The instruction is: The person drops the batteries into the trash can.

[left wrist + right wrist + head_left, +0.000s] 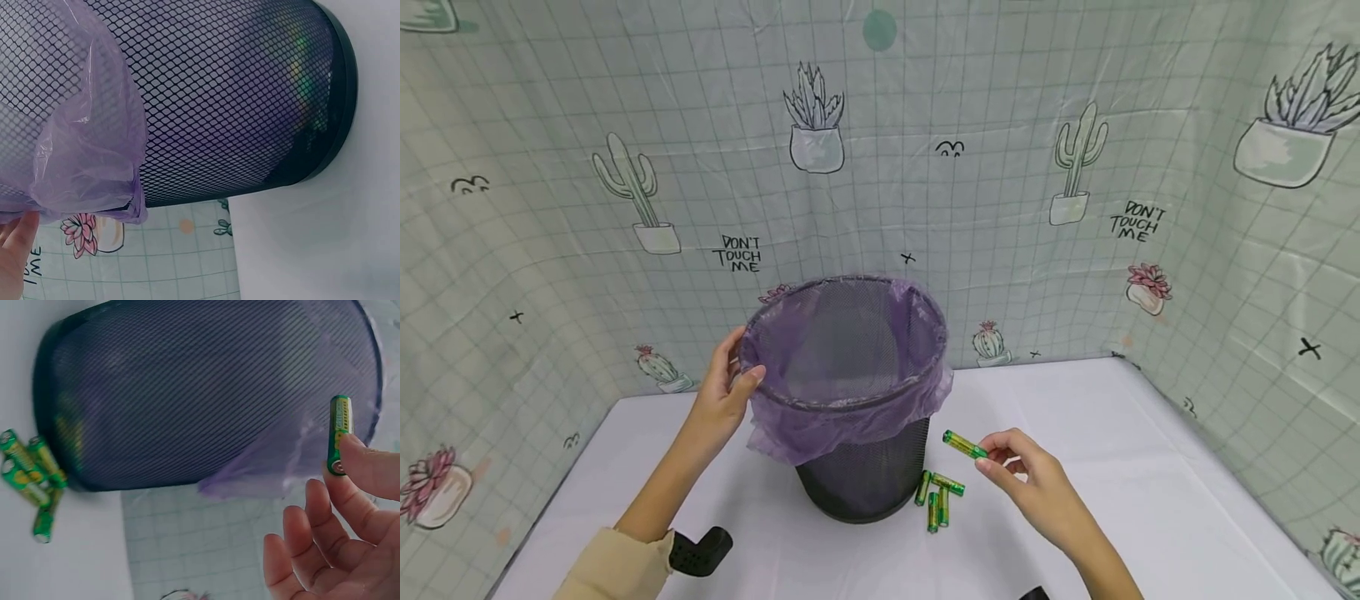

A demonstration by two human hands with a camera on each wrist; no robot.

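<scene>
A black mesh wastebasket [880, 475] stands upright, lined with a purple plastic bag [842, 429] folded over its rim. My left hand [726, 396] grips the rim at the left, thumb over the edge and fingers outside; in the left wrist view only part of the hand [19, 253] shows beside the bag. Right of the basket, my right hand [1026, 471] pinches a green-and-yellow battery [964, 444] by one end between thumb and forefinger. The right wrist view has this battery [339, 431] held in front of the mesh, other fingers spread. Several similar batteries [943, 506] lie by the basket's base.
A white table [760, 542] carries everything. Behind and at the sides hangs a gridded cloth [917, 200] printed with cacti. A black strap piece [702, 552] sits at my left wrist. Green and yellow patches [301, 72] show through the low mesh in the left wrist view.
</scene>
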